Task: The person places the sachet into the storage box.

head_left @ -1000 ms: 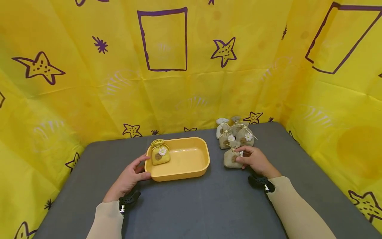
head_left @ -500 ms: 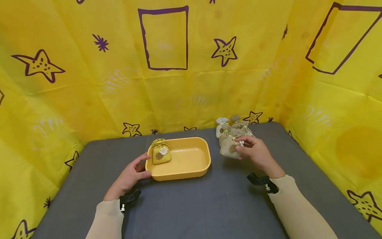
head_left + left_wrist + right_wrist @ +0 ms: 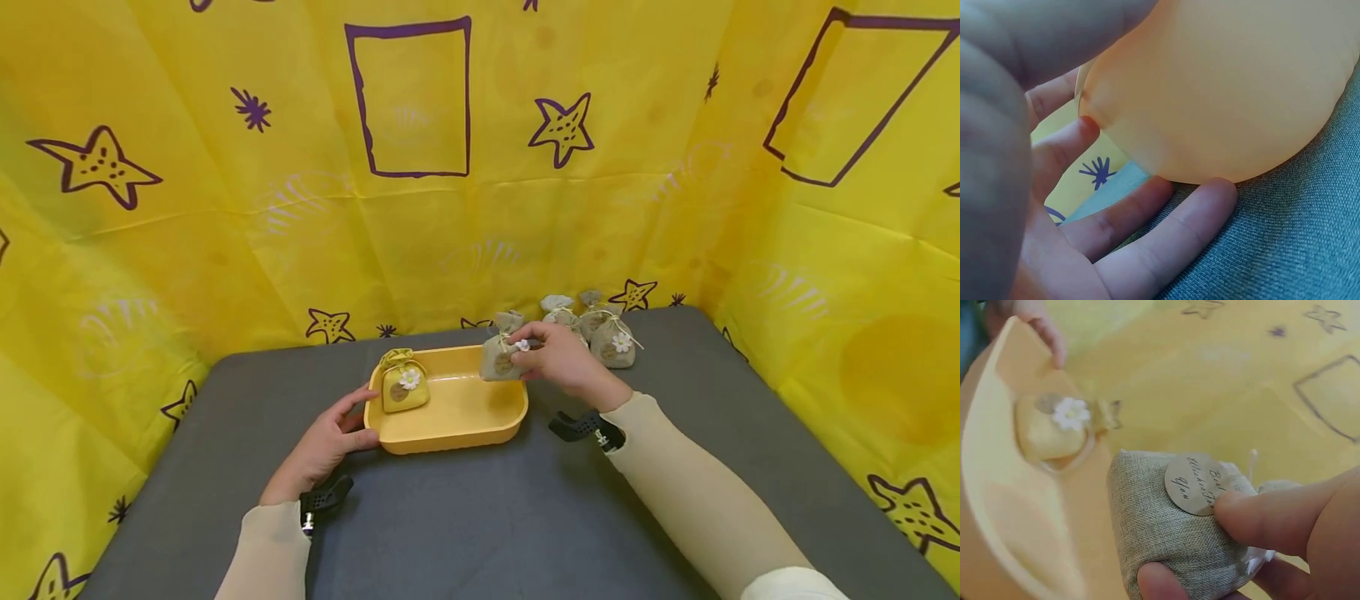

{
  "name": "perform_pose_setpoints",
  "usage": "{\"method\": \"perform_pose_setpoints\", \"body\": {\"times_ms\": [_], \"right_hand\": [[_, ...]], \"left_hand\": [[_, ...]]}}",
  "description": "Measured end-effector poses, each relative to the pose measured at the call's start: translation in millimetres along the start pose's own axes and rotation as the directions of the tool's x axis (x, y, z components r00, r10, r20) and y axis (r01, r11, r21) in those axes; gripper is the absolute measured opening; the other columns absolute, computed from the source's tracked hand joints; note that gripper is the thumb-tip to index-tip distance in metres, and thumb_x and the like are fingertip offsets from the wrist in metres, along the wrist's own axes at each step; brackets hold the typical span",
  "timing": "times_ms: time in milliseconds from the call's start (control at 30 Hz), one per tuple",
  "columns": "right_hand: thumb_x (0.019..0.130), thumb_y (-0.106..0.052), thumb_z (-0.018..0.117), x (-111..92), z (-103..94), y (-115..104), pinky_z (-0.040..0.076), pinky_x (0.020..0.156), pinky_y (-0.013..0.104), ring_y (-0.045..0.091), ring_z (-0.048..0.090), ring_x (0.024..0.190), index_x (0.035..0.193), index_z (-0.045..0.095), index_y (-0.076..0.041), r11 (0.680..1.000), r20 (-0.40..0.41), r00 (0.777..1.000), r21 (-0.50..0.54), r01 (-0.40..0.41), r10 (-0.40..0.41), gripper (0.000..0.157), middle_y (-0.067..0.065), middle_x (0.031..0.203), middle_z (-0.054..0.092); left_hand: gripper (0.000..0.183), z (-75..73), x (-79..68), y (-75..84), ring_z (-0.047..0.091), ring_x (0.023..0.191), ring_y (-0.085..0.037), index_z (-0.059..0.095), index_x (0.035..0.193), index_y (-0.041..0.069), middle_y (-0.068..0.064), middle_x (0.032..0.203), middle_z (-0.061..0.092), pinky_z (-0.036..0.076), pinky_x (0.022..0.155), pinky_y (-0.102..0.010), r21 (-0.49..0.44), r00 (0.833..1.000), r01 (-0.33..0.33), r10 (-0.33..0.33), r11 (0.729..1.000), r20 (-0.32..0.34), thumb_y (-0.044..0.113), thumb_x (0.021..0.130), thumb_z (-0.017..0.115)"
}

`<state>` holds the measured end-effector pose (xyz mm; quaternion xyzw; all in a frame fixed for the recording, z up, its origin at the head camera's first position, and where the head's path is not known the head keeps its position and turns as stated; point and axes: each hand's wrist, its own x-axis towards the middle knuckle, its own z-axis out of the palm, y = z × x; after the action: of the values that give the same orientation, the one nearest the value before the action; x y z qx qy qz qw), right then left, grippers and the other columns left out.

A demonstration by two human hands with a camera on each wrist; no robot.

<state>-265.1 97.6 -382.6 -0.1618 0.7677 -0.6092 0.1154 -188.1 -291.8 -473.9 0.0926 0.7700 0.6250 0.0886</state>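
In the head view, the left hand (image 3: pixel 322 450) rests at the left end of the yellow tray (image 3: pixel 465 408), its fingers spread and loosely bent, touching the rim; the yellow pouch (image 3: pixel 405 398) with a white flower (image 3: pixel 409 379) sits inside at the left; the right hand (image 3: pixel 558 358) pinches the beige pouch (image 3: pixel 493 358) over the tray's right far corner; more pouches (image 3: pixel 611 355) stand on the grey table (image 3: pixel 480 517), far right, partly hidden by that hand; a yellow cloth (image 3: pixel 405 225) with purple drawings hangs at the far side.

In the left wrist view, the left fingers are apart, their tips against the tray's outer wall.

In the right wrist view, thumb and fingers are closed about the beige pouch, the thumb overlapping its round tag (image 3: pixel 1188 487); the yellow pouch lies beyond, blurred, with the left hand at the tray's edge.
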Motion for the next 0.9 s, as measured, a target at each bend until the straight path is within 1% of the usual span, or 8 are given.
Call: {"method": "perform_pose_setpoints", "body": {"times_ms": [100, 267, 467, 567, 700, 900], "right_hand": [[0.09, 0.001, 0.071, 13, 17.4, 1, 0.056, 0.077, 0.054, 0.031, 0.065, 0.095, 0.111, 0.068, -0.003, 0.999, 0.036, 0.999, 0.006, -0.035, 0.035, 0.022, 0.017, 0.114, 0.06], [0.09, 0.003, 0.07, 29, 46.3, 4, 0.056, 0.077, 0.053, 0.031, 0.064, 0.095, 0.108, 0.068, -0.004, 0.997, 0.065, 0.995, 0.023, -0.074, 0.073, 0.02, 0.015, 0.118, 0.057], [0.087, 0.001, 0.073, 42, 73.6, 10, 0.058, 0.074, 0.049, 0.031, 0.062, 0.096, 0.104, 0.069, -0.007, 0.991, 0.056, 0.99, -0.041, -0.131, 0.133, 0.019, 0.013, 0.112, 0.061], [0.086, 0.001, 0.074, 47, 81.0, 15, 0.058, 0.072, 0.047, 0.03, 0.06, 0.098, 0.102, 0.07, -0.008, 0.985, 0.027, 0.986, -0.065, -0.161, 0.163, 0.019, 0.011, 0.11, 0.061], [0.085, 0.001, 0.075, 51, 86.2, 19, 0.059, 0.071, 0.046, 0.03, 0.06, 0.096, 0.1, 0.07, -0.009, 0.979, -0.009, 0.98, -0.061, -0.197, 0.196, 0.018, 0.011, 0.107, 0.061], [0.085, 0.003, 0.075, 54, 91.5, 23, 0.059, 0.069, 0.043, 0.028, 0.06, 0.089, 0.1, 0.069, -0.007, 0.978, -0.004, 0.979, -0.046, -0.204, 0.205, 0.019, 0.011, 0.105, 0.061]], "left_hand": [[0.064, -0.5, -0.3, 0.0, 0.037, 0.137, -0.044, 0.043, 0.148, 0.011, -0.012, 0.165, 0.01, 0.051, 0.09, -0.029, -0.001, 1.0, 0.005, -0.005, 1.0, -0.001, 0.009, 0.091, 0.073], [0.065, -1.7, -1.3, 0.3, 0.037, 0.136, -0.045, 0.04, 0.149, 0.009, -0.016, 0.164, 0.009, 0.051, 0.09, -0.029, 0.008, 1.0, -0.006, 0.006, 1.0, 0.005, 0.009, 0.092, 0.072], [0.065, -1.6, -2.0, 0.9, 0.039, 0.136, -0.044, 0.041, 0.148, 0.011, -0.013, 0.164, 0.011, 0.051, 0.091, -0.03, 0.01, 1.0, 0.007, -0.007, 1.0, 0.003, 0.009, 0.092, 0.073], [0.064, -1.2, -2.1, 1.0, 0.039, 0.136, -0.042, 0.042, 0.148, 0.013, -0.011, 0.164, 0.013, 0.052, 0.091, -0.032, 0.005, 1.0, 0.013, -0.013, 1.0, 0.0, 0.009, 0.092, 0.073], [0.063, -1.2, -2.3, 0.8, 0.038, 0.137, -0.043, 0.042, 0.148, 0.013, -0.012, 0.164, 0.012, 0.051, 0.092, -0.033, 0.004, 1.0, 0.004, -0.004, 1.0, 0.005, 0.009, 0.093, 0.072], [0.063, -1.8, -2.7, 0.9, 0.038, 0.136, -0.043, 0.042, 0.148, 0.014, -0.012, 0.164, 0.012, 0.051, 0.092, -0.033, 0.007, 1.0, -0.003, 0.003, 1.0, 0.007, 0.009, 0.093, 0.072]]}}
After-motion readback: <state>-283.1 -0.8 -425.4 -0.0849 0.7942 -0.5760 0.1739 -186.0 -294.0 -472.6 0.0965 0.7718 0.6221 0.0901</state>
